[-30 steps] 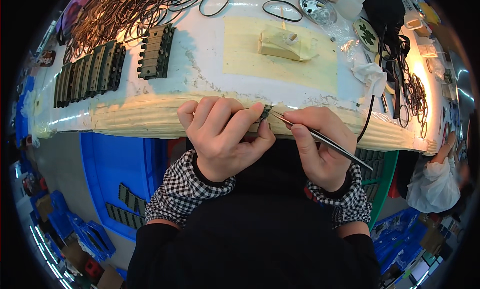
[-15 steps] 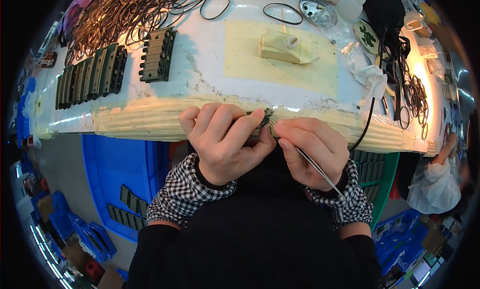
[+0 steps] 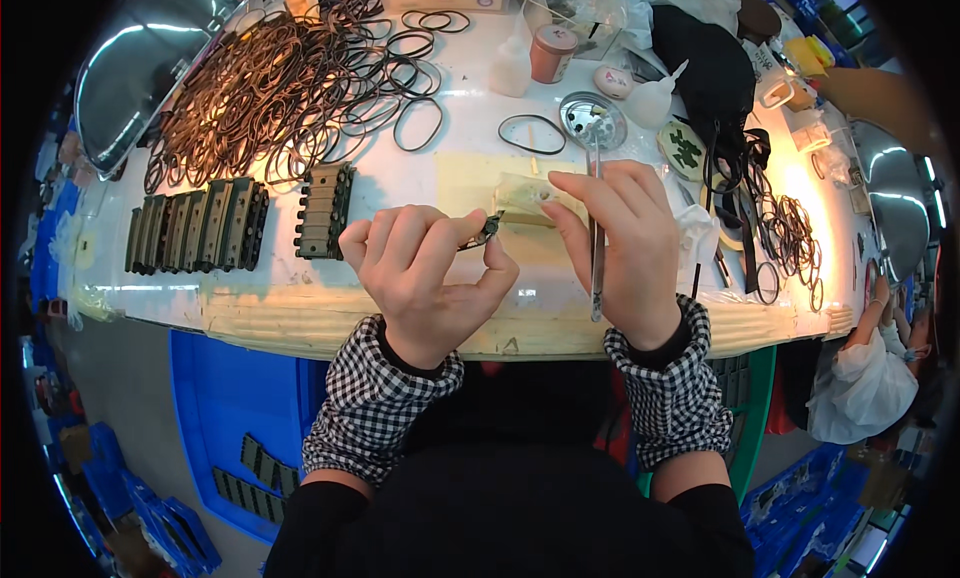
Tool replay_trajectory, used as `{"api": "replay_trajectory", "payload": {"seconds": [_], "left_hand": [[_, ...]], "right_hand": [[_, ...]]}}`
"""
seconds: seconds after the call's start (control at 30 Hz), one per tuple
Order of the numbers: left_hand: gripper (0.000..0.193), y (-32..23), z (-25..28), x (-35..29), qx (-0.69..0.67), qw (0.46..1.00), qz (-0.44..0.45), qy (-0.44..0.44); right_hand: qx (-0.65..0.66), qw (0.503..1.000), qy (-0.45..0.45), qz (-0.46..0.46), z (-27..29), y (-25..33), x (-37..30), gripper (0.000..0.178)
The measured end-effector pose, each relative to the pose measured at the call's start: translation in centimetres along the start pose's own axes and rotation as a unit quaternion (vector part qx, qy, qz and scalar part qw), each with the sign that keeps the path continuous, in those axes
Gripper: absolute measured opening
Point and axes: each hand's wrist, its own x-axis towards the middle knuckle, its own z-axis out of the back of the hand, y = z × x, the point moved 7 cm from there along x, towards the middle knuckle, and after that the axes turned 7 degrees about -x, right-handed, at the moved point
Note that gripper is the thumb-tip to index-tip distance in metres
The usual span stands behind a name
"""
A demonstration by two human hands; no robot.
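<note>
My left hand (image 3: 425, 278) is closed above the table's front edge, pinching a small dark green part (image 3: 489, 230) between thumb and forefinger. Fingers cover most of that part, so its full shape is hidden. My right hand (image 3: 625, 248) holds metal tweezers (image 3: 598, 268), which run upright past its fingers with the upper end over a round clear dish (image 3: 603, 126) of small dark bits. The right thumb and forefinger are at the side of a block wrapped in yellowish tape (image 3: 522, 196), which lies on a yellow sheet; whether they touch it, I cannot tell.
At left, dark green ribbed pieces (image 3: 195, 228) stand in a row, with another ribbed group (image 3: 324, 213) beside them. Behind lies a heap of brown rubber bands (image 3: 260, 103). Squeeze bottles, a black bag (image 3: 705, 58) and cords crowd the right. Below sits a blue tray (image 3: 235, 398).
My right hand has moved up and away from the part in my left hand, toward the taped block. The tweezers have swung upright. The view has shifted, showing more of the table's far side.
</note>
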Motion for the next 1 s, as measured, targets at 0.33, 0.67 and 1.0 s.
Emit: {"api": "replay_trajectory", "payload": {"seconds": [0.33, 0.67, 1.0], "left_hand": [[0.029, 0.3, 0.4, -0.4, -0.021, 1.000, 0.005, 0.002], [0.031, 0.0, 0.3, -0.4, -0.032, 0.999, -0.011, -0.007], [0.031, -0.1, 0.3, -0.7, -0.026, 0.999, -0.020, -0.018]], "right_hand": [[0.149, 0.984, -0.079, -0.054, 2.4, 0.8, 0.5, 0.016], [0.508, 0.807, 0.074, -0.293, -3.6, -0.5, -1.3, 0.014], [0.494, 0.814, 0.078, -0.294, -3.8, -0.6, -1.3, 0.016]]}}
